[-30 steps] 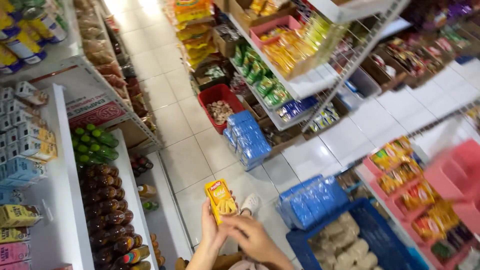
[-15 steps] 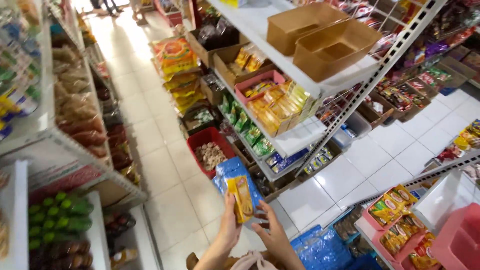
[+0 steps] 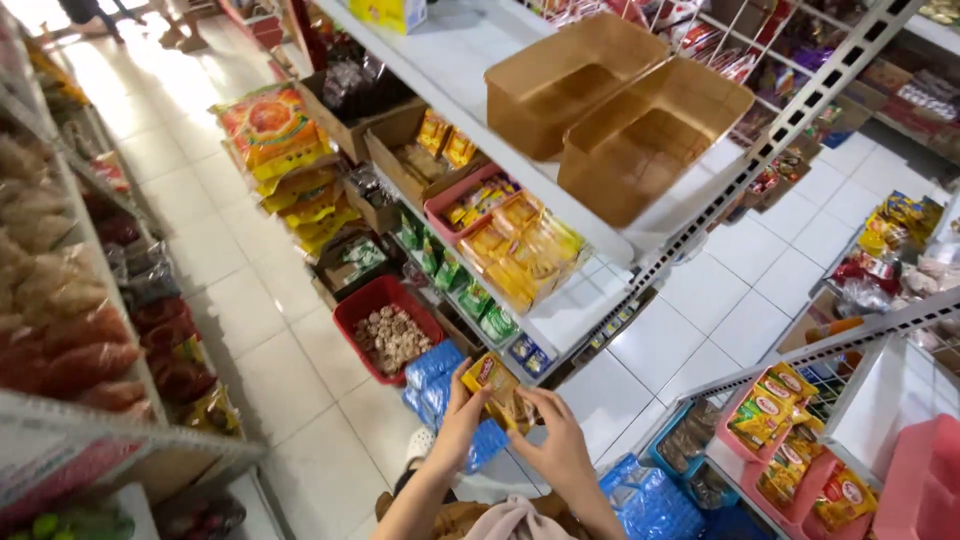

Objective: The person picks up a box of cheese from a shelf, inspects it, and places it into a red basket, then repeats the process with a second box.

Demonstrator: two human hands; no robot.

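Observation:
A small yellow snack packet point(image 3: 492, 382) with red markings is held up in front of me by both hands. My left hand point(image 3: 458, 418) grips its left edge, fingers curled around it. My right hand point(image 3: 553, 440) holds its right side from below. The packet hangs above blue plastic-wrapped bundles point(image 3: 440, 385) on the white tiled floor. Just ahead is a white shelf rack point(image 3: 560, 300) with a pile of similar yellow packets point(image 3: 520, 250).
Two empty brown cardboard trays point(image 3: 620, 100) sit on the top shelf. A red basket point(image 3: 385, 325) of pale items stands on the floor. Orange and yellow bags point(image 3: 275, 150) lean by the rack. Left shelves hold bagged goods point(image 3: 60, 310). Pink trays point(image 3: 800, 460) stand at right.
The view has tilted up and moved toward the right-hand rack. Both hands still hold the yellow packet, now lower in view and closer to the shelf of similar packets.

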